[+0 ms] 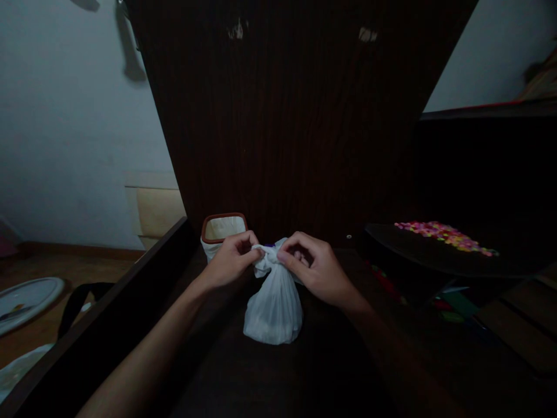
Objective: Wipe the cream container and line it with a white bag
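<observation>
A white plastic bag (275, 310) stands on the dark wooden surface, its lower part rounded out by contents I cannot see. Its top is twisted and gathered into what looks like a knot. My left hand (234, 253) pinches the left side of this gathered top between thumb and index finger. On the other side, my right hand (317, 264) pinches the same top with thumb and curled fingers. Just behind my left hand is a small white bin (210, 251) with a brown rim and a pale liner. A bit of purple shows behind the bag's top.
A tall dark wooden panel (296, 128) rises behind the bag. At the left runs a raised wooden edge (108, 313), with a whitish round lid-like object (32, 299) on the floor beyond. Small colourful pieces (446, 237) lie on a dark ledge at right.
</observation>
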`<act>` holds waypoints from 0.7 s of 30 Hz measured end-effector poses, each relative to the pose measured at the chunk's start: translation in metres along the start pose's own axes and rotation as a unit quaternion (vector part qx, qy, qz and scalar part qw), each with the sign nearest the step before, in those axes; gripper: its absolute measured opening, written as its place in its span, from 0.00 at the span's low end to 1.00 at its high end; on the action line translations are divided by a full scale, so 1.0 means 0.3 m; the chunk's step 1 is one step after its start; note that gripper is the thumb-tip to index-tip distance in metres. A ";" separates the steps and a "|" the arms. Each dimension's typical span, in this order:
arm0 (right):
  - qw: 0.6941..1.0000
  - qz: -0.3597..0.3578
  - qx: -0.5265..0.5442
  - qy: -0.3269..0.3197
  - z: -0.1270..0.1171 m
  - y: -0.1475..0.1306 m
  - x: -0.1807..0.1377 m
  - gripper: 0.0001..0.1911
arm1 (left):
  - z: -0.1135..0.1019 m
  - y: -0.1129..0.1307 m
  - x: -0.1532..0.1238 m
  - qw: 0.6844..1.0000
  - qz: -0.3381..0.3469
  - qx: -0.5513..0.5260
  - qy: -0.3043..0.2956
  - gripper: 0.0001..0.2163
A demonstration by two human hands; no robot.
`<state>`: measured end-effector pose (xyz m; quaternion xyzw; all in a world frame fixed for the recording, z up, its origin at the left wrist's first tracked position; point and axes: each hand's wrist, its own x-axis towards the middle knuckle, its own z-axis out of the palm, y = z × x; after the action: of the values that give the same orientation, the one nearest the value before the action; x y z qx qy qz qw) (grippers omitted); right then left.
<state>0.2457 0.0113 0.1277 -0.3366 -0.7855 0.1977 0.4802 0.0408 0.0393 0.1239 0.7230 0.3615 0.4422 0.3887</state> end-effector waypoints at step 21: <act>0.995 0.086 0.052 -0.007 0.003 -0.003 0.001 0.07 | 0.004 0.003 -0.010 0.997 0.073 -0.001 0.006 0.08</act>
<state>0.2446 0.0108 0.1280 -0.3758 -0.7457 0.2811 0.4729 0.0411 0.0360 0.1232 0.7443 0.3099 0.4738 0.3542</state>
